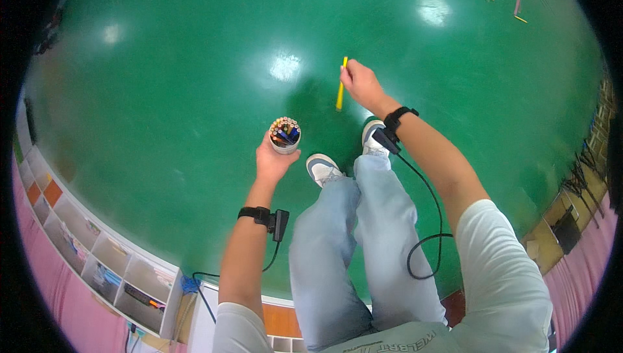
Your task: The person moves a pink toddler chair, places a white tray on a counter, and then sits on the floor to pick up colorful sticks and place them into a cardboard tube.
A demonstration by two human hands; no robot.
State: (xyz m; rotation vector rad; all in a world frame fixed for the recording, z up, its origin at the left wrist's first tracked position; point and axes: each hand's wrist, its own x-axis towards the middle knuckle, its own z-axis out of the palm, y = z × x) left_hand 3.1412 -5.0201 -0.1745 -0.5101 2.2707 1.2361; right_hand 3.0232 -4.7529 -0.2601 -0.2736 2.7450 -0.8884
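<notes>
Underfoot, glossy green floor (195, 61); white cubby shelves (97, 255) leftward.

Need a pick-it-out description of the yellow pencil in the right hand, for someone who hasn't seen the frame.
Start from the green floor and find the standing person's right hand, reaching forward above the shoes. The yellow pencil hangs from its fingers. Other pencils are either packed in the cup in the left hand or lie scattered far off.
</notes>
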